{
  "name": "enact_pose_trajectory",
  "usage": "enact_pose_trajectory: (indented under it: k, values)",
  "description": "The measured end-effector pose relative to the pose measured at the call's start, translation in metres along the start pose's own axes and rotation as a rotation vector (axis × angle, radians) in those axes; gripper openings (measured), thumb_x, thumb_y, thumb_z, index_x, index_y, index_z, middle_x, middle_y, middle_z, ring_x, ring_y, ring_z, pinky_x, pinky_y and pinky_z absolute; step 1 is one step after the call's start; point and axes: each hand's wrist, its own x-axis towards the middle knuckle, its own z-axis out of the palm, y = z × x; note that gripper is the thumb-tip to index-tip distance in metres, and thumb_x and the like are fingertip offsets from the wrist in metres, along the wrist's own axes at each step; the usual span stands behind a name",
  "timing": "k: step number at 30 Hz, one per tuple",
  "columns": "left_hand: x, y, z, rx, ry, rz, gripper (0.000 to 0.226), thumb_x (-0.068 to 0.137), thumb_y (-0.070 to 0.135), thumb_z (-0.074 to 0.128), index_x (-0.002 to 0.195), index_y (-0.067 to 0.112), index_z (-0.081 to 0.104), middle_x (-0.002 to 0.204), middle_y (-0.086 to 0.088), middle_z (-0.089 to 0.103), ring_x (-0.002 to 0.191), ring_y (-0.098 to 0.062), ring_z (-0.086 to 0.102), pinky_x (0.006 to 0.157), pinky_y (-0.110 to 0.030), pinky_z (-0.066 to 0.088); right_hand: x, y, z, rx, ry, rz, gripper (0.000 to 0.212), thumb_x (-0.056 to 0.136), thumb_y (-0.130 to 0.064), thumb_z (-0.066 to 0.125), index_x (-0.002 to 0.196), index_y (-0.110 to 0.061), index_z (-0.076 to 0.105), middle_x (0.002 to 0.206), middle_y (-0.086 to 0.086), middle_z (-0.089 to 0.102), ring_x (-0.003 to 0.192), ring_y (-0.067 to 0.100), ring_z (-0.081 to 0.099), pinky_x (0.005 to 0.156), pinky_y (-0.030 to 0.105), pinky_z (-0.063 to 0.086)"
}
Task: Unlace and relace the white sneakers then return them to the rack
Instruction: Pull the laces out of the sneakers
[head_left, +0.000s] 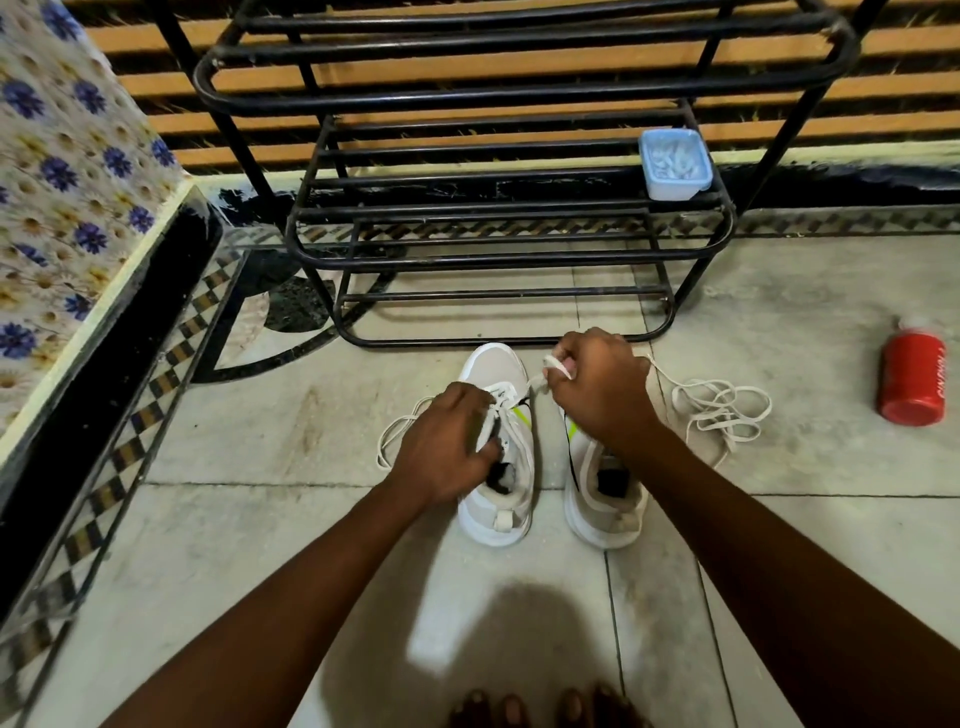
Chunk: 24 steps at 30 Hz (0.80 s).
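At frame centre the left hand (447, 441) grips the left sneaker (496, 447) while the right hand (597, 387) pinches its lace (556, 366); the other lace (722, 410) lies loose, the rack (498, 218) still shoeless

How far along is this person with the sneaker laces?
One loose lace already lies on the floor beside the right sneaker. The left hand holds the left sneaker while the right hand pulls its lace. Relacing and returning both to the rack remain.
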Motion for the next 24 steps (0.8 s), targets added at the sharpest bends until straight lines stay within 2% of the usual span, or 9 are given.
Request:
enact_pose_trajectory:
  k: [2,3,5,8,11,14,17,22,24]
  values:
    - [0.006,0.01,-0.003,0.052,0.003,0.023,0.044,0.08,0.037,0.061,0.122,0.023,0.057,0.126,0.005,0.052,0.113,-0.024,0.058,0.079,-0.043,0.056,-0.008,-0.007,0.003,-0.141,-0.012,-0.029,0.035,0.084,-0.028,0.068,0.118,-0.021,0.062,0.114,0.002,0.056,0.114,0.028,0.048,0.089,0.043,0.034]
    - [0.01,0.014,-0.004,0.067,0.001,0.011,0.037,0.082,0.035,0.061,0.117,0.022,0.058,0.123,0.005,0.052,0.11,-0.024,0.059,0.076,-0.044,0.056,-0.013,-0.011,0.004,-0.168,0.011,-0.035,0.04,0.082,-0.025,0.068,0.121,-0.019,0.059,0.117,0.004,0.053,0.114,0.029,0.046,0.09,0.045,0.035]
    - [0.017,0.02,-0.007,0.099,-0.02,-0.022,0.03,0.082,0.032,0.065,0.11,0.02,0.06,0.117,0.005,0.054,0.106,-0.025,0.06,0.074,-0.045,0.056,-0.026,-0.018,0.01,-0.149,0.029,-0.043,0.037,0.077,-0.021,0.065,0.112,-0.014,0.057,0.112,0.009,0.051,0.106,0.032,0.047,0.086,0.045,0.041]
    - [0.03,0.028,-0.014,0.153,-0.075,-0.063,0.026,0.08,0.027,0.068,0.104,0.018,0.064,0.111,0.002,0.057,0.102,-0.029,0.062,0.077,-0.043,0.055,-0.048,-0.021,0.028,0.012,0.011,-0.101,0.029,0.066,-0.024,0.054,0.088,-0.005,0.056,0.088,0.017,0.054,0.082,0.039,0.054,0.073,0.046,0.046]
    - [0.04,0.03,-0.02,0.168,-0.1,-0.062,0.02,0.082,0.02,0.066,0.101,0.014,0.067,0.11,-0.004,0.063,0.1,-0.033,0.063,0.081,-0.044,0.053,-0.067,-0.023,0.049,0.053,-0.096,-0.109,0.041,0.066,-0.029,0.047,0.094,-0.001,0.058,0.098,0.023,0.057,0.087,0.042,0.056,0.082,0.048,0.049]
    - [0.045,0.024,-0.021,0.156,-0.135,0.001,0.014,0.085,0.013,0.062,0.098,0.011,0.066,0.107,-0.008,0.065,0.098,-0.035,0.063,0.083,-0.046,0.052,-0.075,-0.032,0.056,0.097,-0.11,-0.046,0.035,0.068,-0.016,0.05,0.099,-0.002,0.057,0.104,0.019,0.056,0.092,0.042,0.055,0.085,0.046,0.049]
    - [0.044,0.013,-0.017,0.057,-0.097,0.045,0.005,0.085,0.013,0.063,0.09,0.014,0.063,0.097,-0.004,0.064,0.088,-0.033,0.064,0.077,-0.047,0.054,-0.075,-0.035,0.058,0.219,-0.058,0.02,0.032,0.067,-0.002,0.052,0.098,0.0,0.059,0.1,0.019,0.058,0.091,0.04,0.057,0.083,0.039,0.044]
    - [0.041,0.001,-0.015,-0.176,-0.029,-0.022,0.012,0.087,0.012,0.067,0.081,0.021,0.062,0.087,0.006,0.068,0.086,-0.017,0.069,0.079,-0.042,0.058,-0.08,-0.029,0.058,0.244,-0.034,0.062,0.029,0.074,-0.009,0.044,0.098,-0.001,0.06,0.099,0.018,0.059,0.093,0.038,0.057,0.082,0.039,0.046]
    - [0.039,0.0,-0.014,-0.344,0.053,-0.094,0.012,0.089,0.011,0.069,0.08,0.015,0.063,0.084,0.004,0.072,0.085,-0.014,0.072,0.081,-0.036,0.06,-0.079,-0.03,0.058,0.24,-0.033,0.06,0.028,0.073,-0.009,0.044,0.095,-0.001,0.059,0.099,0.018,0.058,0.093,0.038,0.056,0.081,0.038,0.045]
